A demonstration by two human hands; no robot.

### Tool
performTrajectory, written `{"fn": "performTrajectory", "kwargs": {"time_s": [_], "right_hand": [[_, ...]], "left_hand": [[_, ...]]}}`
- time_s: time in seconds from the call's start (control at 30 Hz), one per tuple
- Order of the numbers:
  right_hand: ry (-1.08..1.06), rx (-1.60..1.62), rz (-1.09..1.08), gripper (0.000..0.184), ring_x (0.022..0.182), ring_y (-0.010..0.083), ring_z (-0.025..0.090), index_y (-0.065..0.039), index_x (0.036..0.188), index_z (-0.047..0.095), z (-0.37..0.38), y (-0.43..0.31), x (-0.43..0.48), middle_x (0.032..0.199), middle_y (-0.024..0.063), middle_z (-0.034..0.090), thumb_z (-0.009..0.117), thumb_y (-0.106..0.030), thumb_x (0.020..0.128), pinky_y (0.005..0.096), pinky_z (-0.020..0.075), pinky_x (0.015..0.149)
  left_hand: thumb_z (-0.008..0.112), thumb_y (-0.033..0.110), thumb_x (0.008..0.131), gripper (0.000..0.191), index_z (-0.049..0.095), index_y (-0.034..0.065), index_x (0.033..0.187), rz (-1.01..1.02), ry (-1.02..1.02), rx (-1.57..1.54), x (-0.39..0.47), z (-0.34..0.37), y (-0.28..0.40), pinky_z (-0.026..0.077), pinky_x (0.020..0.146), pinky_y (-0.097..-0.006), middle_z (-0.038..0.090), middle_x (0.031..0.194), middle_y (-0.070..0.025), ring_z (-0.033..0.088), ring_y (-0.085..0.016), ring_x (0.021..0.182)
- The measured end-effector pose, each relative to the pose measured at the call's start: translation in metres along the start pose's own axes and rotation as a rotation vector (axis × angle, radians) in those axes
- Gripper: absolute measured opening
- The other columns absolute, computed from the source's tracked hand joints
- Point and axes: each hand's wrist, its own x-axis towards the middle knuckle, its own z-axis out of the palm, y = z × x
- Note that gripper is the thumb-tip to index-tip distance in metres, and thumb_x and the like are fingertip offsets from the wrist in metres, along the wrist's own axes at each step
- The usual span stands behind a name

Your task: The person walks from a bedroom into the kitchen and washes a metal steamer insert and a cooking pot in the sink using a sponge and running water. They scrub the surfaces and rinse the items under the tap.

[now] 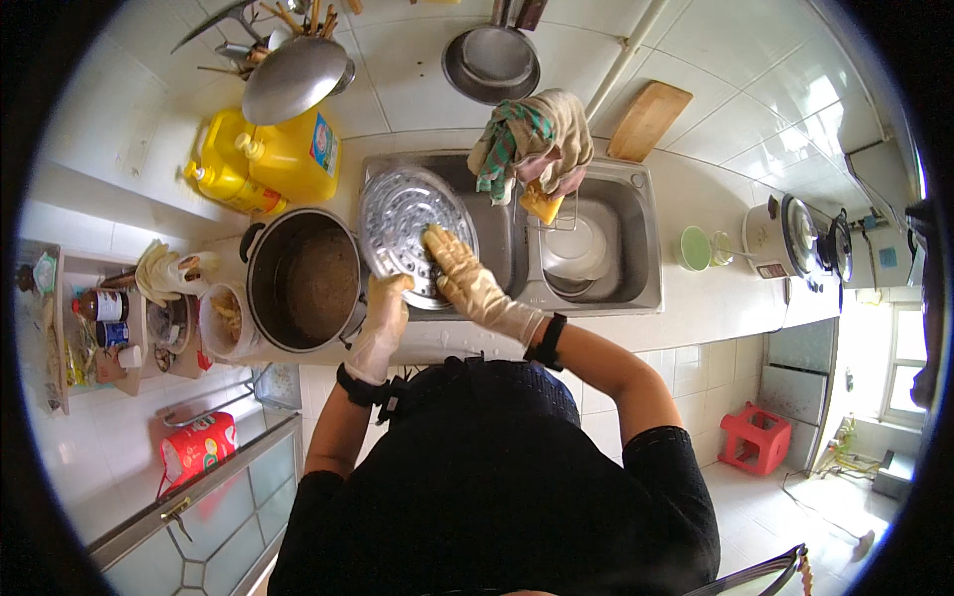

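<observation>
A round, perforated metal steamer rack is held tilted over the left basin of a stainless steel double sink. My left hand, in a pale rubber glove, grips its lower edge. My right hand, gloved too, presses on the face of the rack with the fingers stretched out. Whether something lies under those fingers is hidden. Just left of the rack stands a deep dark pot, with brownish residue or liquid at its bottom.
Cloths and a yellow sponge hang on a wire rack at the sink divider. White dishes lie in the right basin. Yellow detergent bottles stand behind the pot. A green cup and a rice cooker are farther right.
</observation>
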Motion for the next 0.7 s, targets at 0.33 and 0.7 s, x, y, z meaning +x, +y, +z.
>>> {"fn": "performTrajectory", "kwargs": {"time_s": [0.33, 0.7], "right_hand": [[0.141, 0.107, 0.129, 0.061, 0.134, 0.0382, 0.027, -0.005, 0.142, 0.029, 0.010, 0.030, 0.005, 0.145, 0.0212, 0.030, 0.043, -0.032, 0.090, 0.0421, 0.0232, 0.110], [0.125, -0.037, 0.510, 0.042, 0.113, 0.0316, 0.052, -0.008, 0.126, 0.052, 0.031, 0.089, -0.033, 0.121, 0.0181, 0.056, 0.051, -0.005, 0.084, 0.0361, 0.0413, 0.096]], "left_hand": [[0.056, -0.001, 0.069, 0.019, 0.061, -0.0002, 0.087, 0.062, -0.025, -0.090, 0.017, 0.036, 0.008, 0.046, 0.071, -0.0281, 0.061, 0.077, -0.0044, 0.058, -0.017, 0.070], [0.066, 0.011, 0.073, 0.022, 0.065, 0.0002, 0.091, -0.141, -0.063, 0.072, 0.027, 0.025, -0.036, 0.043, 0.073, -0.0293, 0.064, 0.084, -0.0038, 0.057, -0.015, 0.075]]}}
